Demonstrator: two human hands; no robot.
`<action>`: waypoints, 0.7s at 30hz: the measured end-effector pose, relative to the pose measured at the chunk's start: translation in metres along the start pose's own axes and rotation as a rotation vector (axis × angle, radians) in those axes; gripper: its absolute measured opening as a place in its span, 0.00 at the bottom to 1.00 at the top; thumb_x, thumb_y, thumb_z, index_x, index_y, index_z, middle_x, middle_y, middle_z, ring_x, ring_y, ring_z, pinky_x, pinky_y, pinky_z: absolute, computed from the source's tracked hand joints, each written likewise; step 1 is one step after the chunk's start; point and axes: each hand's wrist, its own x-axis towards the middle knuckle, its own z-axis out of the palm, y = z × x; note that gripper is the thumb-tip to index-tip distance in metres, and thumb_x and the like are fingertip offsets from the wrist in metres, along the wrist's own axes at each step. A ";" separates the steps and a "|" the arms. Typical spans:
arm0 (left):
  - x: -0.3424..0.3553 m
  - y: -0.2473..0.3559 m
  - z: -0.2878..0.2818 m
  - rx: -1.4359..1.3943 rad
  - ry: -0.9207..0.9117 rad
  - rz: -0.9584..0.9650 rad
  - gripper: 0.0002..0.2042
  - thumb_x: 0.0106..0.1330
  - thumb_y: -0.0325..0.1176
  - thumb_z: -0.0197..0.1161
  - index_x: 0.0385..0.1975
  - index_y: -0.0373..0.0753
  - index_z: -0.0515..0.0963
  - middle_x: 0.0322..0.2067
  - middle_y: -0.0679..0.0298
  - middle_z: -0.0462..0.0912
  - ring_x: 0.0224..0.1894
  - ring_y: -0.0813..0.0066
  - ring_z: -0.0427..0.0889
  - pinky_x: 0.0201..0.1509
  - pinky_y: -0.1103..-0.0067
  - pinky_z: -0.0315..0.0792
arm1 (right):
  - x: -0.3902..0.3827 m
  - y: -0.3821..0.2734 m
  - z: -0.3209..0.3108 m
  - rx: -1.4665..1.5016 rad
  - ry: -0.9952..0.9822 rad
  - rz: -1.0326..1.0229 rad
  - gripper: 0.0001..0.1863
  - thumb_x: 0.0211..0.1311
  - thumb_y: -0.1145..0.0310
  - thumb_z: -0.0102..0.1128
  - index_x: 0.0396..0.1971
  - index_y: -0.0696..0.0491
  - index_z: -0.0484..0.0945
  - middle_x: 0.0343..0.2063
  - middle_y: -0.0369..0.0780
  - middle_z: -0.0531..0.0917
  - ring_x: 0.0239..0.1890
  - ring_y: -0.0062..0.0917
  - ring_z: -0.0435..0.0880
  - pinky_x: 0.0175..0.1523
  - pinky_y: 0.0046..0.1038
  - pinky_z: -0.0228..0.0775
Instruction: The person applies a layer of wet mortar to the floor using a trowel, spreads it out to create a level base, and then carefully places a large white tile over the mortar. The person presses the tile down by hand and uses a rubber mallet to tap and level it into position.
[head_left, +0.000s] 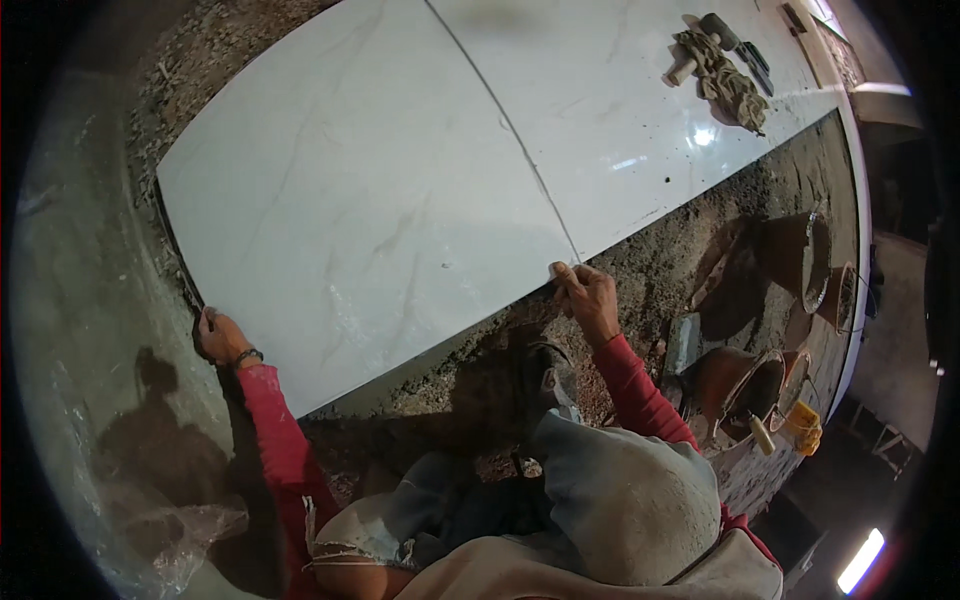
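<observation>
Knee (640,505) at five o'clock, left hand (223,337) gripping white tile (340,210) at nine, right hand (591,298) pinching its corner at three; keep seam (510,122) even.

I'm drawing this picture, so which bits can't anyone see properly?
All in the head view:
- The white tile's underside: hidden by its top.
- Its far end: cut off by the upper edge.
- Some fingers of the left hand and right hand: hidden by the hands themselves or the tile.
- Anything under the bunched cloth: covered by its folds.
- The brown bucket's bottom: hidden by its wall and shadow.
</observation>
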 end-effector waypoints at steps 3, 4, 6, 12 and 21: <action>0.008 -0.011 0.009 -0.333 -0.115 0.086 0.14 0.63 0.31 0.59 0.44 0.29 0.78 0.43 0.53 0.82 0.45 0.65 0.81 0.53 0.75 0.73 | 0.004 0.005 -0.002 -0.396 0.108 -0.126 0.23 0.63 0.52 0.57 0.26 0.60 0.80 0.13 0.36 0.75 0.20 0.16 0.69 0.25 0.27 0.63; 0.011 -0.011 0.013 -0.345 -0.023 0.135 0.13 0.63 0.32 0.59 0.42 0.30 0.79 0.41 0.54 0.83 0.43 0.64 0.82 0.51 0.76 0.74 | 0.004 0.004 0.000 -0.336 0.083 -0.143 0.22 0.63 0.52 0.56 0.31 0.59 0.82 0.15 0.40 0.76 0.21 0.16 0.70 0.27 0.27 0.64; -0.001 -0.015 0.009 0.053 -0.036 0.164 0.19 0.66 0.43 0.52 0.49 0.39 0.76 0.51 0.54 0.77 0.57 0.58 0.71 0.60 0.55 0.60 | 0.002 -0.008 -0.003 -0.616 0.011 -0.320 0.19 0.64 0.56 0.56 0.37 0.58 0.82 0.21 0.48 0.81 0.22 0.17 0.72 0.28 0.29 0.66; -0.118 -0.029 -0.061 0.119 -0.118 0.603 0.29 0.68 0.47 0.47 0.67 0.42 0.56 0.67 0.53 0.55 0.69 0.54 0.53 0.68 0.53 0.45 | -0.016 -0.084 0.043 -0.938 -0.236 -0.555 0.17 0.68 0.59 0.49 0.31 0.58 0.77 0.23 0.50 0.79 0.27 0.43 0.80 0.34 0.36 0.70; -0.168 -0.041 -0.107 0.126 -0.278 0.582 0.31 0.70 0.48 0.45 0.68 0.37 0.51 0.69 0.48 0.47 0.72 0.51 0.44 0.72 0.54 0.35 | -0.070 -0.248 0.237 -0.767 -0.062 -1.714 0.39 0.65 0.40 0.41 0.69 0.47 0.51 0.69 0.39 0.53 0.72 0.36 0.47 0.72 0.47 0.35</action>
